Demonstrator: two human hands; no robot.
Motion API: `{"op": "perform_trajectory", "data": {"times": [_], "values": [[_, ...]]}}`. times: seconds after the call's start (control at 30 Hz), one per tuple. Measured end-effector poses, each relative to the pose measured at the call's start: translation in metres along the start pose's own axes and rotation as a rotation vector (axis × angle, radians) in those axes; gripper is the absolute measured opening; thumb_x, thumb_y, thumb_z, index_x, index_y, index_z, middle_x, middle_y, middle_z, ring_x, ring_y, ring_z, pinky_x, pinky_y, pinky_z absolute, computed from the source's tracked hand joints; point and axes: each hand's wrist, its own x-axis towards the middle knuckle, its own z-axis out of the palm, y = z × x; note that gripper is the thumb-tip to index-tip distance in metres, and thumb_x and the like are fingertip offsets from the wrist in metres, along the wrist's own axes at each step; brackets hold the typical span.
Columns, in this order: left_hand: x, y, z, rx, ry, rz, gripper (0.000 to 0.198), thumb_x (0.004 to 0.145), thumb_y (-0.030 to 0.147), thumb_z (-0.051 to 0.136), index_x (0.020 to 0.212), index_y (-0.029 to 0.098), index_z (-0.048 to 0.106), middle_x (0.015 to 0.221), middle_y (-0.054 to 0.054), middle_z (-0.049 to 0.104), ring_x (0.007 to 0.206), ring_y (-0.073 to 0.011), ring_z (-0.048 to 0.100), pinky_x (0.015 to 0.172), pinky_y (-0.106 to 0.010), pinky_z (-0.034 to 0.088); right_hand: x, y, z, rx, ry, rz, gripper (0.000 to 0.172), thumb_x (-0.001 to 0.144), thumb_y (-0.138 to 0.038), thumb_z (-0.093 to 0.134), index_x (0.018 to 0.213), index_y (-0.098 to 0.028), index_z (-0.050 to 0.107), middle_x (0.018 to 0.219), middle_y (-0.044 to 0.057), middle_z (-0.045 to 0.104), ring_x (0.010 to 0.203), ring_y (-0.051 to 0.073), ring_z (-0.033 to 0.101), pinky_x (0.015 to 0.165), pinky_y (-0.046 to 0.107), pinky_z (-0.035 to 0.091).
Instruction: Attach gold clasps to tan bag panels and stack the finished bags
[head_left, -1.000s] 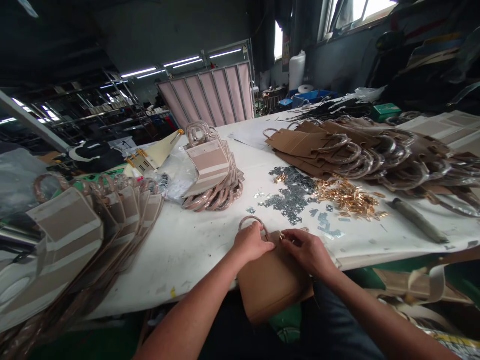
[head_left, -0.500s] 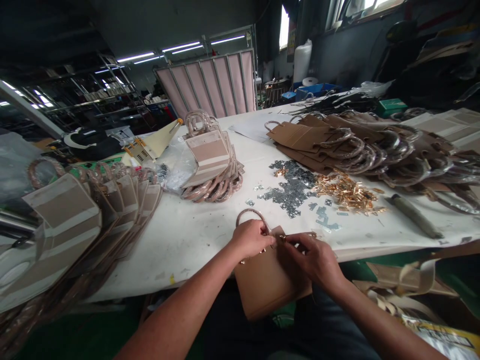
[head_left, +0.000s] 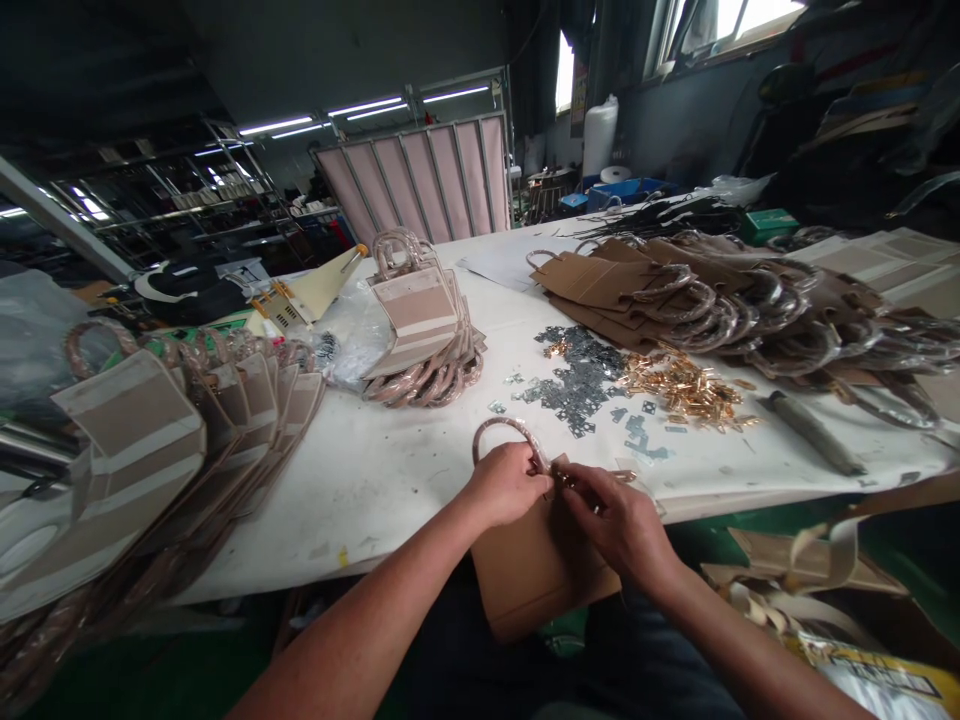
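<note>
A tan bag panel (head_left: 532, 575) hangs over the table's front edge, close to my lap. A plastic-wrapped handle (head_left: 501, 424) arches from its upper edge. My left hand (head_left: 511, 484) is closed on that edge beside the handle, with thumb and fingers pinching the panel. Close to it on the right, my right hand (head_left: 616, 520) pinches a small gold metal fitting (head_left: 564, 480) against the panel's upper edge. The fingertips partly hide the fitting. More gold metal shows behind the right fingers, its shape unclear.
Beyond my hands lie dark metal plates (head_left: 577, 375) and gold fittings (head_left: 686, 388) in loose piles. Stacked bag panels (head_left: 600, 275) fill the right; others stand at the left (head_left: 142, 420) and centre (head_left: 420, 310). A grey-green rod (head_left: 816, 432) lies near the right edge.
My right hand has shifted slightly left, bringing the gold fitting to the panel's edge near my left thumb. The left hand keeps its hold. The view has moved slightly.
</note>
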Motion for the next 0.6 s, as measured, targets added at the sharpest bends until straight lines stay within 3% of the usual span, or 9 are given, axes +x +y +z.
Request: {"op": "perform_trajectory", "data": {"times": [0.13,0.3,0.5,0.6], "values": [[0.000,0.004,0.000,0.035,0.020,0.012,0.010,0.080,0.025,0.065,0.078,0.019,0.073,0.076,-0.003,0.072,0.071,-0.0199,0.065,0.062,-0.027,0.040,0.009,-0.001,-0.009,-0.071,-0.087,-0.052,0.021,0.096,-0.030,0.058,0.110,-0.029,0.074,0.092,0.002,0.076,0.079,0.023,0.071,0.073,0.031,0.050],[-0.003,0.009,0.001,0.082,0.060,0.002,0.010,0.081,0.025,0.066,0.080,0.019,0.074,0.078,-0.004,0.074,0.072,-0.0197,0.064,0.062,-0.028,0.039,0.018,-0.005,-0.014,-0.067,-0.142,-0.053,0.020,0.094,-0.027,0.056,0.104,-0.028,0.074,0.090,0.002,0.076,0.078,0.022,0.071,0.072,0.031,0.049],[-0.005,0.014,0.003,0.095,0.085,-0.009,0.009,0.082,0.023,0.067,0.082,0.019,0.075,0.080,-0.005,0.075,0.077,-0.0221,0.068,0.067,-0.029,0.043,0.023,-0.009,-0.018,-0.085,-0.223,-0.018,0.022,0.093,-0.025,0.055,0.103,-0.029,0.073,0.095,0.000,0.077,0.082,0.022,0.072,0.075,0.031,0.047],[-0.006,0.017,0.001,0.113,0.095,0.003,0.009,0.083,0.022,0.066,0.079,0.019,0.073,0.078,-0.004,0.074,0.076,-0.0215,0.067,0.066,-0.028,0.041,0.025,-0.014,-0.020,-0.059,-0.242,0.036,0.020,0.092,-0.027,0.056,0.105,-0.028,0.070,0.088,0.000,0.075,0.078,0.022,0.070,0.072,0.031,0.046]]}}
